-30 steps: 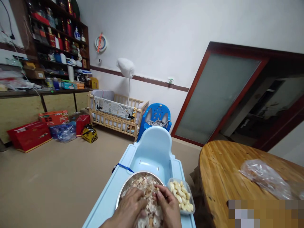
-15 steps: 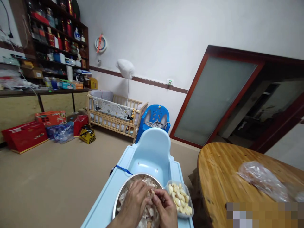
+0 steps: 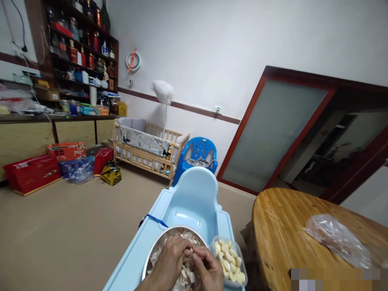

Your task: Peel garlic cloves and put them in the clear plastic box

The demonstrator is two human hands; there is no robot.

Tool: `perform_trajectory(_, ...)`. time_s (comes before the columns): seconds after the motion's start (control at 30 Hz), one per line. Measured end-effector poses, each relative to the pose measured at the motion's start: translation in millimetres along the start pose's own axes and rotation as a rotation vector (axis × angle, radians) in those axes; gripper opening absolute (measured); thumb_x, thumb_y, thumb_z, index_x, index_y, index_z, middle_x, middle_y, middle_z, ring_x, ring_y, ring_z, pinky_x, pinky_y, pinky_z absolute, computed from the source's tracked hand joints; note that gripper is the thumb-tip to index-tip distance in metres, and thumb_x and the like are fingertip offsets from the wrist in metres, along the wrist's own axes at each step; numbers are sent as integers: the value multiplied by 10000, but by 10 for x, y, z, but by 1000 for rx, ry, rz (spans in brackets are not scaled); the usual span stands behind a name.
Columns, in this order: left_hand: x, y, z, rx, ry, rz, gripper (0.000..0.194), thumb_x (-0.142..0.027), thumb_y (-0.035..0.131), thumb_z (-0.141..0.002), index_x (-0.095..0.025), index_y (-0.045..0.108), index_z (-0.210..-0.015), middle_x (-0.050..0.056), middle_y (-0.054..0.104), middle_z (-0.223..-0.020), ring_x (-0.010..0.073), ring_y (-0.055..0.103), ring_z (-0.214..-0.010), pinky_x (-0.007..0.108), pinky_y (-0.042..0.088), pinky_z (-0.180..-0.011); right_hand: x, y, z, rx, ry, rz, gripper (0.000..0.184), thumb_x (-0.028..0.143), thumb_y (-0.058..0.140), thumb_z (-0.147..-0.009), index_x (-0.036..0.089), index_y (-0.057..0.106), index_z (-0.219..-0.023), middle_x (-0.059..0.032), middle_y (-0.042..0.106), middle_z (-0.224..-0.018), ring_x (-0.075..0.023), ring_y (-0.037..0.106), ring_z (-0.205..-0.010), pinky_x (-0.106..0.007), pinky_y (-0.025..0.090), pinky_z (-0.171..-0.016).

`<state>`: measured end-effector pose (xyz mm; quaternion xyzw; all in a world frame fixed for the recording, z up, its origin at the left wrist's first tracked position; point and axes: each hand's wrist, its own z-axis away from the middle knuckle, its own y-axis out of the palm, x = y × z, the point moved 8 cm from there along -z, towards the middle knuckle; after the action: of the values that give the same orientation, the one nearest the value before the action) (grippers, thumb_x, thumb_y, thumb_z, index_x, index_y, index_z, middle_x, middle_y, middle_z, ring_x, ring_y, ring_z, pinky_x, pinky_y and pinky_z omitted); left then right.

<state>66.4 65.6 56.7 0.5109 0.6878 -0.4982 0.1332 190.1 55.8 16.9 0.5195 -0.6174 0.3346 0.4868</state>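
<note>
Over a round metal bowl full of papery garlic skins, both hands meet at the fingertips. My left hand is bent in a pinch, and my right hand pinches from the other side. Between them is a small pale garlic clove, mostly hidden by the fingers. Right beside the bowl stands a clear plastic container heaped with peeled garlic cloves. Bowl and container both rest on the tray of a light-blue plastic child's chair.
A round wooden table with a clear plastic bag on it stands close on the right. Ahead are a blue chair and a wooden crib. Red bags and boxes sit on the floor at left, below a shelf of bottles.
My fingers have shifted slightly over the bowl, still pinched together around the clove. The whole view has tilted a little, so the scene sits slightly lower.
</note>
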Motion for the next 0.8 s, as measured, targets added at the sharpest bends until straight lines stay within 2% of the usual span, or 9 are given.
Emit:
perform_trajectory(0.13, 21, 7, -14, 14, 2, 41, 231, -67, 455, -787, -162, 666, -793, 82, 698, -777, 225, 635, -725, 325, 481, -657, -35, 5, -3, -43, 16, -7, 181, 381, 715, -623, 202, 708, -649, -39, 695, -651, -195, 630, -644, -269, 504, -629)
perform_trajectory(0.23, 39, -25, -19, -14, -19, 75, 248, -55, 449, -779, -159, 663, -851, 85, 701, -811, 222, 642, -769, 310, 491, -679, -33, 42, -6, -29, 2, -8, 198, 391, 715, -616, 207, 709, -689, -36, 692, -669, -199, 629, -652, -273, 505, -632)
perform_trajectory(0.37, 39, -67, -13, -31, -29, 134, 252, -87, 452, -790, -151, 672, -895, 98, 712, -852, 228, 646, -812, 312, 499, -720, 20, 50, -21, -31, -46, 31, 178, 383, 697, -636, 206, 695, -650, -29, 675, -651, -191, 617, -644, -268, 502, -637)
perform_trajectory(0.5, 0, -88, -4, 4, 18, 177, 299, -75, 504, -741, -171, 680, -962, 96, 704, -920, 230, 624, -865, 328, 482, -786, 4, 14, -25, -73, -20, 13, 154, 352, 697, -624, 200, 679, -644, -14, 654, -614, -176, 598, -603, -245, 488, -581)
perform_trajectory(0.6, -35, -88, -14, 48, 42, 180, 355, -45, 503, -712, -192, 686, -978, 83, 699, -869, 220, 616, -809, 318, 485, -739, -9, -2, -17, -98, -5, -5, 125, 313, 706, -602, 196, 663, -602, -1, 633, -576, -164, 583, -569, -231, 475, -546)
perform_trajectory(0.8, -75, -93, -58, 70, 26, 141, 309, -65, 485, -732, -171, 708, -919, 96, 694, -815, 226, 610, -759, 323, 478, -695, 40, -25, -20, -114, -54, -33, 104, 241, 695, -596, 204, 634, -520, 4, 629, -572, -157, 577, -590, -237, 472, -595)
